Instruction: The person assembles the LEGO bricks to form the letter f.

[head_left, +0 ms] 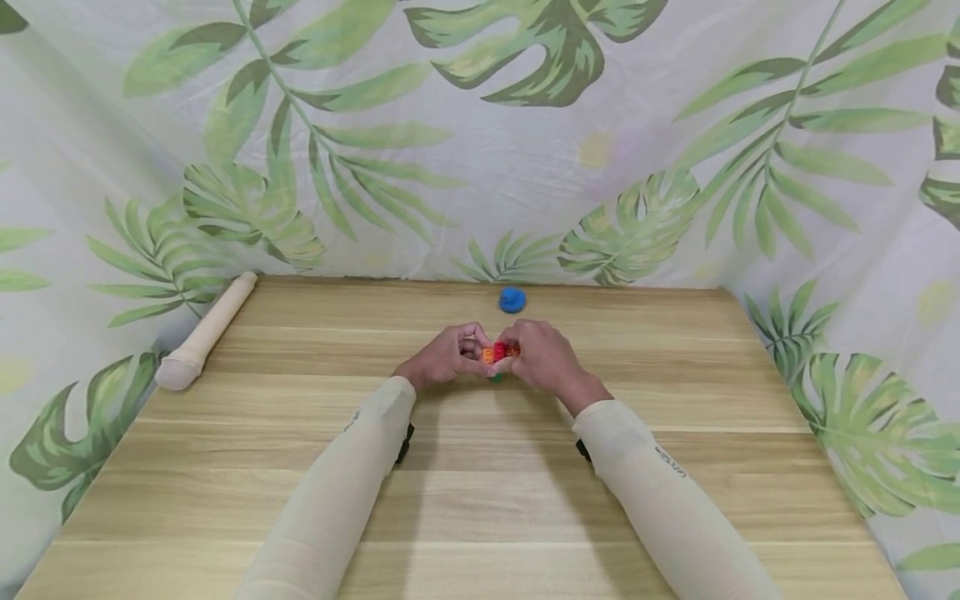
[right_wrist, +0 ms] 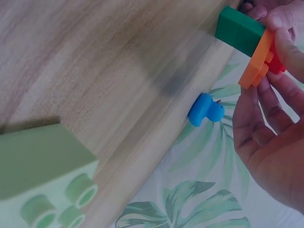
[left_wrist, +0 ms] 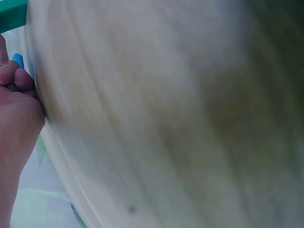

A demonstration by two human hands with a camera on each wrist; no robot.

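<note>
Preferably brace the colored block cluster, pinched in the grip of both left hand and right hand over the bench toward the far edge's middle, and press squarely, never sideways.

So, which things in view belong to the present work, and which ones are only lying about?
Belong to the work:
- green block
- orange block
- red block

Apparently just lying about:
- duck
- pale block
- rod
</note>
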